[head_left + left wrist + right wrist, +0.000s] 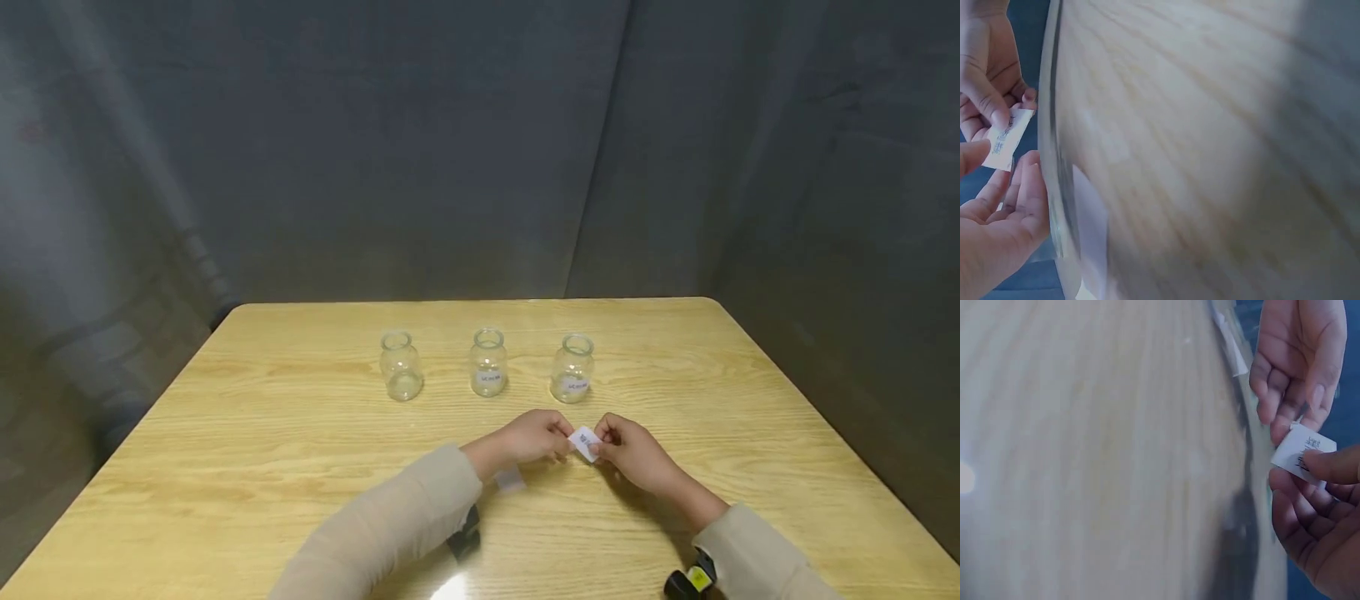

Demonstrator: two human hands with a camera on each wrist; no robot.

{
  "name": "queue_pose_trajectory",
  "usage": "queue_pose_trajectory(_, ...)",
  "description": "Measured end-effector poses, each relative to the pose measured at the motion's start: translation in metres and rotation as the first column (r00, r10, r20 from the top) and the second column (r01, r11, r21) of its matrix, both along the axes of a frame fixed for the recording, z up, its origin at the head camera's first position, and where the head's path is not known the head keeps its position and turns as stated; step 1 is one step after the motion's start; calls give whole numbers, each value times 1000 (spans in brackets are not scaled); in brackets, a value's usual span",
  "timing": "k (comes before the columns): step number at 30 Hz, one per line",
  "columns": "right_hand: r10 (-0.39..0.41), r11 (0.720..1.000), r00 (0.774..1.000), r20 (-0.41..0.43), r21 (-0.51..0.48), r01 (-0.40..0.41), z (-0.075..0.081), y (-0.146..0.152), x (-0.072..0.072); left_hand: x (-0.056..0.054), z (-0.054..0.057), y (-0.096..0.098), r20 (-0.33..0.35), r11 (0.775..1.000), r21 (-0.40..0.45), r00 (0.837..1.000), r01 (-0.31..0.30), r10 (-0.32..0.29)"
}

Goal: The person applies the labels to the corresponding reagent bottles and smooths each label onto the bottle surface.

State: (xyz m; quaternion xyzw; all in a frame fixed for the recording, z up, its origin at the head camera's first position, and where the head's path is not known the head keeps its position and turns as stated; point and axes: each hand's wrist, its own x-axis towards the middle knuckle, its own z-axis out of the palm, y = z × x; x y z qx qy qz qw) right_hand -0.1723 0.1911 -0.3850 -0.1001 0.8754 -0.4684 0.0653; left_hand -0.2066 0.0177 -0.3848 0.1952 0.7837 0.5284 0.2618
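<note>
Between both hands is a small white label (pixel 582 444) with dark writing on it. My right hand (pixel 639 458) pinches it between thumb and fingers, the thumb lying over the written face in the right wrist view. At the label's opposite corner, my left hand (pixel 531 437) pinches the edge with thumb and fingertip. Three clear glass jars stand upright and lidless beyond the hands: a left jar (pixel 401 367), a middle jar (pixel 488 358) and a right jar (pixel 573 365). White written labels show low on the middle and right jars; none is visible on the left one.
A pale slip of paper (pixel 511 479) lies on the wooden table (pixel 300 400) beside my left wrist. Dark wrist devices sit by both sleeves, the right one (pixel 693 577) with a yellow patch. Grey curtains (pixel 420 150) hang behind the table.
</note>
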Motion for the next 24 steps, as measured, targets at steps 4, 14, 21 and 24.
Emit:
queue_pose_trajectory(4, -6, 998, 999, -35, -61, 4, 9, -9, -4, -5, 2, -1, -28, 998, 26, 998, -54, 55)
queue_pose_trajectory(14, -70, 991, 997, -27, -119, 67, 18, -21, -9, -9, 13, -6, 24, 969, 191, 987, -159, 157)
queue_pose_trajectory(21, -85, 989, 994, -74, -129, 75, 24, -24, -12, -11, 19, -9, -1, 954, 222, 979, -199, 205)
queue_pose_trajectory(24, -81, 988, 993, -90, -139, 68, 25, -26, -14, -11, 21, -13, -3, 950, 243, 980, -195, 201)
